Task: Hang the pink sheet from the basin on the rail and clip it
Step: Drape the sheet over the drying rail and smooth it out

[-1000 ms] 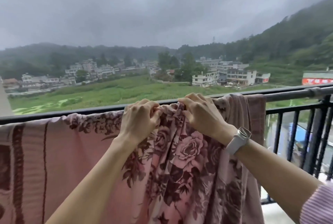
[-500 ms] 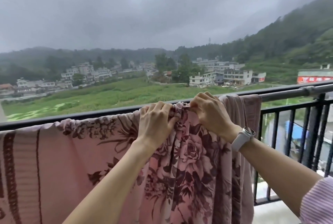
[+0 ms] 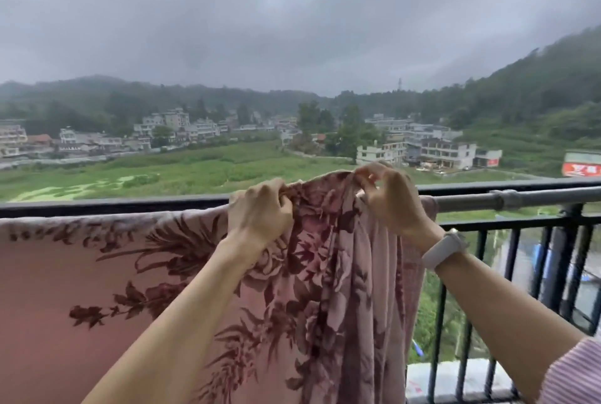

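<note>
**Both hands gripping the sheet's top edge at the rail**

Partly, much is out of sight. The sheet (image 3: 136, 289) runs off the left and bottom edges, so its full spread cannot be seen, and it covers the rail (image 3: 507, 200) wherever it drapes. Only the bare stretch of rail to the right shows, with a joint in the pipe. No basin or clip shows. The far bank of buildings is soft and hazy (details there are hard to make out).

The left hand (image 3: 260, 211) has its fingers curled tight into a bunch of the sheet's top edge, knuckles up; the fingertips themselves are buried in the cloth. The right hand (image 3: 387, 198), just beside it, pinches a raised fold of the same edge between thumb and curled fingers, holding it above the rail line. Between the two hands the cloth forms a short lifted ridge; below them it hangs in gathered folds.

A pale watch (image 3: 444, 249) sits on the right wrist, and a striped sleeve (image 3: 575, 374) is cut off at the lower right corner.
</note>
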